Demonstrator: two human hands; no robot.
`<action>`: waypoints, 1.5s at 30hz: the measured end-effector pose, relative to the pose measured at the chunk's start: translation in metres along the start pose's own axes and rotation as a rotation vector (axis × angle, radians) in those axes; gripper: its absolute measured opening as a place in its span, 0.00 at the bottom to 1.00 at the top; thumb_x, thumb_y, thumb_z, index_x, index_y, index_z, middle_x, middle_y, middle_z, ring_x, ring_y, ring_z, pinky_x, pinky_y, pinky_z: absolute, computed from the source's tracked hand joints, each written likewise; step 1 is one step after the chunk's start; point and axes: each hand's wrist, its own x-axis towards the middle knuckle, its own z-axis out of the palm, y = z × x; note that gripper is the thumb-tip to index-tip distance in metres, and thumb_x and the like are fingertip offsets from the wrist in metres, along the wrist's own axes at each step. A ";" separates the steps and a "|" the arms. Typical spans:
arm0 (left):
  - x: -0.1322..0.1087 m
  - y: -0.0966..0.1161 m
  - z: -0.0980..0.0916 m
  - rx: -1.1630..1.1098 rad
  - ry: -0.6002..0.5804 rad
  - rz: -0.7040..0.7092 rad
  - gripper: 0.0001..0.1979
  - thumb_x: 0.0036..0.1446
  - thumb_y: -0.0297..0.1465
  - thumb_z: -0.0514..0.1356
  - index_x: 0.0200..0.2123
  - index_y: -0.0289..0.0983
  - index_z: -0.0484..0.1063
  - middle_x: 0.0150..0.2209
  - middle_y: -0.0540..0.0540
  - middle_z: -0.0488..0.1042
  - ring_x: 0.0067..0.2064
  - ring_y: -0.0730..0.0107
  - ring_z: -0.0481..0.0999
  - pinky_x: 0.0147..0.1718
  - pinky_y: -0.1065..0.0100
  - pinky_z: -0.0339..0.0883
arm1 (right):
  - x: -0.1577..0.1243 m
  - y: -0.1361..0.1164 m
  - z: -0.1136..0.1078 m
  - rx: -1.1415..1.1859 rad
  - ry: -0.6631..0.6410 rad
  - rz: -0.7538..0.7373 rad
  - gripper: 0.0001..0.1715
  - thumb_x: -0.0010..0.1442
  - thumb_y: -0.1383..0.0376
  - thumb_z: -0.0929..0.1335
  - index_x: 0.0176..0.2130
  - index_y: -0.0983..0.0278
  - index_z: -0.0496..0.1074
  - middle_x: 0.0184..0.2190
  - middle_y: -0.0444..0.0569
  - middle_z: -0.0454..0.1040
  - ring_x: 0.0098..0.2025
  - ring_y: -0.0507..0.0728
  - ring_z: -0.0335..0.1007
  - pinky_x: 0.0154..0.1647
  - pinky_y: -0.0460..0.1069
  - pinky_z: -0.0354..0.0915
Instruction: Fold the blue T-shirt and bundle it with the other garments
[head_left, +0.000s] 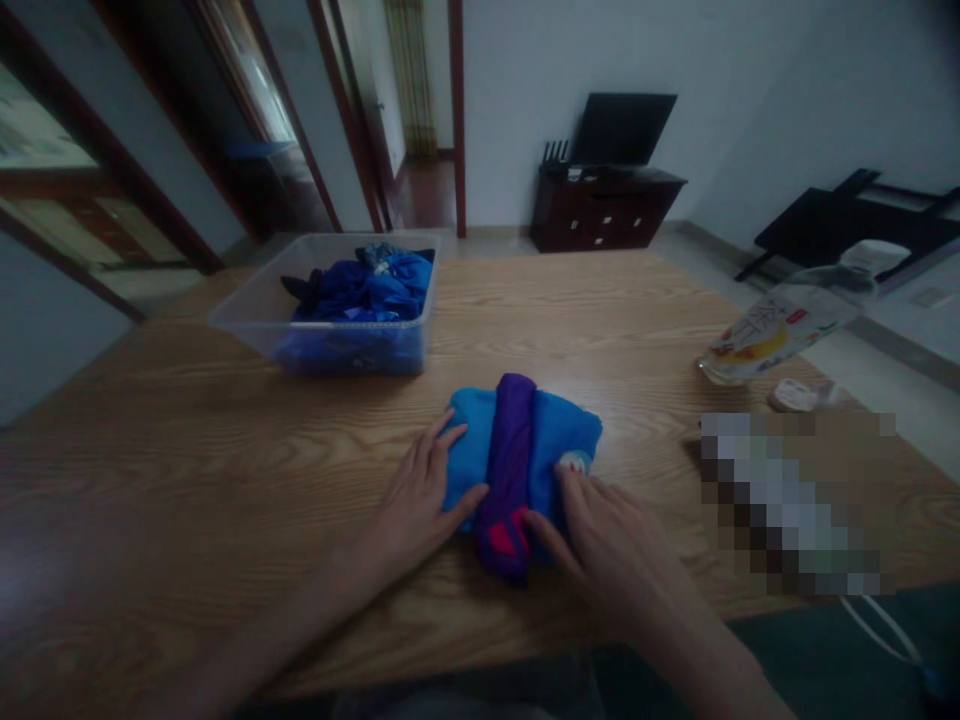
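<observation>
Garment, folded blue w/ purple strip down the middle, sits near table front edge, long axis running from me toward the far side. I see my left hand and right hand flat on it, fingers spread, nothing pinched. Clear bin of blue clothes further back-left.

2 hands, 1 folded garment, 1 plastic bin – clothes inside, 1 bottle, 1 table
</observation>
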 end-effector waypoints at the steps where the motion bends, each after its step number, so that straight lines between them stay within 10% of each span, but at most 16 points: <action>1: 0.001 0.000 -0.002 0.029 0.012 0.024 0.36 0.73 0.49 0.56 0.74 0.39 0.49 0.77 0.32 0.50 0.79 0.47 0.50 0.75 0.37 0.50 | 0.000 0.004 -0.002 0.056 -0.024 -0.002 0.33 0.79 0.47 0.55 0.55 0.69 0.73 0.49 0.67 0.80 0.47 0.70 0.81 0.47 0.65 0.77; 7: 0.026 -0.004 -0.035 0.051 -0.186 0.184 0.29 0.76 0.46 0.52 0.76 0.49 0.56 0.80 0.43 0.47 0.81 0.49 0.43 0.77 0.38 0.45 | 0.020 0.043 0.014 0.199 0.064 0.160 0.37 0.78 0.46 0.57 0.73 0.66 0.59 0.68 0.67 0.66 0.70 0.71 0.64 0.68 0.70 0.66; 12: 0.030 -0.017 -0.031 -0.013 -0.287 0.218 0.42 0.69 0.53 0.61 0.78 0.49 0.50 0.81 0.41 0.40 0.81 0.39 0.36 0.74 0.33 0.48 | 0.044 0.038 0.050 0.270 0.032 0.021 0.48 0.78 0.44 0.58 0.80 0.67 0.39 0.79 0.67 0.47 0.81 0.70 0.40 0.78 0.70 0.52; 25: 0.009 -0.014 -0.024 0.029 -0.099 0.177 0.29 0.73 0.49 0.56 0.73 0.53 0.63 0.79 0.47 0.54 0.80 0.46 0.48 0.76 0.32 0.41 | 0.066 0.031 -0.013 0.276 0.174 -0.213 0.46 0.76 0.58 0.65 0.80 0.57 0.39 0.80 0.59 0.46 0.81 0.69 0.40 0.77 0.71 0.54; 35: 0.000 -0.012 -0.025 0.083 -0.087 0.230 0.33 0.72 0.45 0.60 0.75 0.44 0.59 0.76 0.43 0.61 0.78 0.48 0.55 0.76 0.32 0.42 | 0.054 0.014 -0.012 0.366 0.158 -0.275 0.49 0.76 0.64 0.64 0.81 0.57 0.33 0.73 0.59 0.64 0.74 0.67 0.61 0.70 0.68 0.68; 39: -0.002 -0.012 -0.023 0.067 -0.087 0.237 0.34 0.71 0.46 0.61 0.74 0.43 0.61 0.75 0.42 0.63 0.78 0.48 0.56 0.76 0.33 0.44 | 0.048 0.010 -0.002 0.219 -0.033 -0.399 0.43 0.75 0.57 0.66 0.80 0.57 0.48 0.78 0.56 0.54 0.78 0.69 0.52 0.74 0.70 0.61; 45: -0.003 -0.009 -0.023 0.085 -0.098 0.224 0.30 0.75 0.45 0.56 0.74 0.41 0.61 0.75 0.43 0.62 0.78 0.52 0.55 0.77 0.36 0.43 | 0.039 0.000 0.019 0.103 -0.074 -0.413 0.44 0.76 0.55 0.64 0.80 0.61 0.44 0.80 0.53 0.45 0.82 0.70 0.38 0.77 0.73 0.53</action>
